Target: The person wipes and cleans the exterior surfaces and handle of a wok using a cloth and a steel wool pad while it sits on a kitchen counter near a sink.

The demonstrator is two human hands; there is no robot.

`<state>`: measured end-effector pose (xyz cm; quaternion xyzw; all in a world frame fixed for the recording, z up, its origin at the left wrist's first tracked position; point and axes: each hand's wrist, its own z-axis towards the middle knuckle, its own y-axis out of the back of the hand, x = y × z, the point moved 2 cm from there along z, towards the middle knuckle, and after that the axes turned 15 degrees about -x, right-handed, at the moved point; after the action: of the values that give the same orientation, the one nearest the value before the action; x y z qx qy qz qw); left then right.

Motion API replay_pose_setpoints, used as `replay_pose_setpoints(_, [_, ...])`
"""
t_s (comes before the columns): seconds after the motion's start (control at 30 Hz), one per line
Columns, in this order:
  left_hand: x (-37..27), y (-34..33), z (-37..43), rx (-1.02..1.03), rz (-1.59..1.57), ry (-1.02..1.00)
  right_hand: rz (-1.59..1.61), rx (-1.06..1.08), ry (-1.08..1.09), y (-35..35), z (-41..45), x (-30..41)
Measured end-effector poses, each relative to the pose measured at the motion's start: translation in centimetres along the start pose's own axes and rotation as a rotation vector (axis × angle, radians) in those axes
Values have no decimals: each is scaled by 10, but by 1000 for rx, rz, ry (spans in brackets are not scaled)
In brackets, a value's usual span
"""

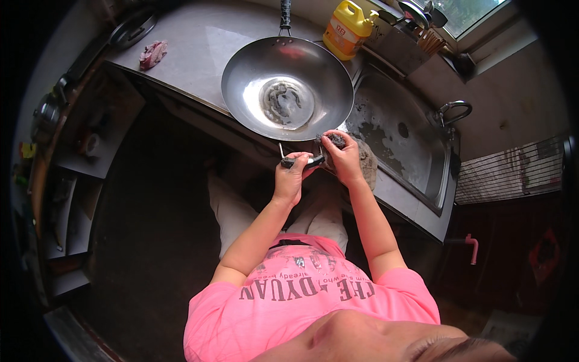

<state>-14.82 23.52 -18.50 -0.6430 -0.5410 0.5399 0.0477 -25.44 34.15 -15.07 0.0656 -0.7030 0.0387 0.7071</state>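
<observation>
A large steel wok (246, 74) stands at the counter's front edge, with some liquid and dark residue in its bottom. My left hand (291, 178) grips the dark loop handle (289, 162) on the wok's near side. In my right hand (346, 160) is a dark metal scouring pad (334, 139), held beside that handle, just outside the wok's rim. Behind my right hand a brownish cloth (367, 165) drapes over the counter edge. The wok's long wrapped handle (285, 16) points away from me.
To the right is a wet stainless-steel sink (418, 169) with a faucet (454, 108). A yellow detergent jug (346, 31) stands behind the wok. Utensils fill a metal holder (398, 47). A crumpled pink cloth (153, 54) and a pan lid (133, 29) are at the left.
</observation>
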Motion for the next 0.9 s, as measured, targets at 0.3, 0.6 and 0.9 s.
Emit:
replay_pose_setpoints(0.3, [-2, 5, 0, -3, -5, 11, 114, 162, -170, -4, -15, 15])
replay_pose_setpoints(0.6, [-2, 6, 4, 5, -1, 8, 2, 74, -137, -8, -15, 20])
replay_pose_setpoints(0.9, [-4, 7, 5, 2, 0, -1, -130, 19, 19, -13, -9, 19])
